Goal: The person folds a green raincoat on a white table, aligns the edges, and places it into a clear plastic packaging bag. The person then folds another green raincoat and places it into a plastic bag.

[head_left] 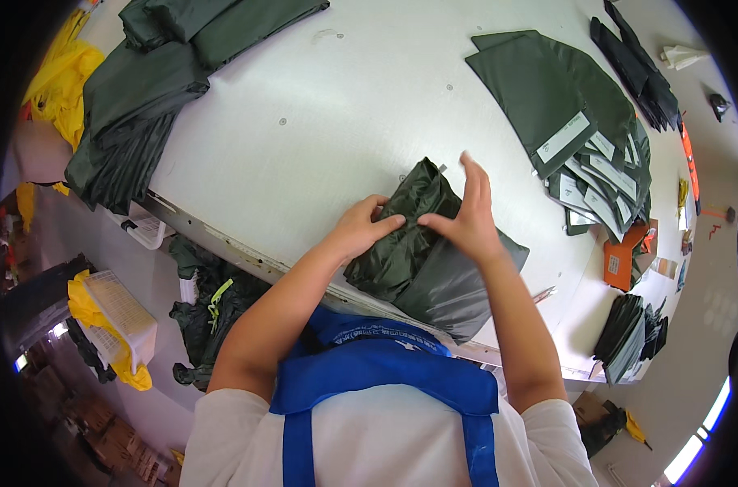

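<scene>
A bundle of thin, shiny dark green fabric point(401, 260), creased and partly folded, lies at the table's front edge before me. Its right part is a smoother, greyer fold. My left hand point(361, 230) pinches the bundle's left side, thumb on top and fingers curled at its edge. On the other side, my right hand point(471, 215) has its fingers stretched up and apart, with the thumb tip touching the fabric. A small pale tag shows at the bundle's far end.
Folded dark green fabric pieces point(133, 89) are stacked at the far left. Flat green pouches point(539, 89) with white labels fan out at the right, near an orange box point(619, 264). More dark folded pieces point(622, 329) stand at the right edge. Crumpled fabric point(210, 296) hangs below the table's left.
</scene>
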Demonstrator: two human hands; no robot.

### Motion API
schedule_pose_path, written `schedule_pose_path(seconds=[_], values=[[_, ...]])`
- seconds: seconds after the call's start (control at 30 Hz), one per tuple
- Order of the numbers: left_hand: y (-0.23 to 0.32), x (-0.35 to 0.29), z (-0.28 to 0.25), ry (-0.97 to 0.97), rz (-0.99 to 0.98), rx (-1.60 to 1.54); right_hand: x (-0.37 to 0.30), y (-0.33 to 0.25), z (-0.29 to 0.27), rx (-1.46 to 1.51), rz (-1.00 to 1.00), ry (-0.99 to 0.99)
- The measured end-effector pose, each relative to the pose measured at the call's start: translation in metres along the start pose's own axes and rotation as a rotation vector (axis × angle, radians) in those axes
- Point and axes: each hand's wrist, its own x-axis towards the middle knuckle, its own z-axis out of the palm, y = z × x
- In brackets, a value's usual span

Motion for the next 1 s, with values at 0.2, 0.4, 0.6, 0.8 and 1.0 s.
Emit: schedule_pose_path(seconds=[0.2,0.4,0.6,0.8,1.0], values=[[0.013,-0.047,0.026,-0.196,0.092,-0.073,-0.022,0.002,-0.030,0.676,0.394,-0.454],[-0.005,-0.040,0.047,-0.141,0.093,0.033,-0.032,0.000,-0.046,0.797,0.645,-0.463],[0.016,-0.031,0.051,-0.232,-0.139,0.002,-0.025,0.012,-0.058,0.792,0.710,-0.541],[0.027,-0.031,0.050,-0.472,-0.066,0.105,-0.022,0.019,-0.070,0.678,0.696,-0.705],[0.007,-0.009,0.063,-0.586,-0.193,-0.003,-0.041,0.015,-0.082,0.822,0.678,-0.591]])
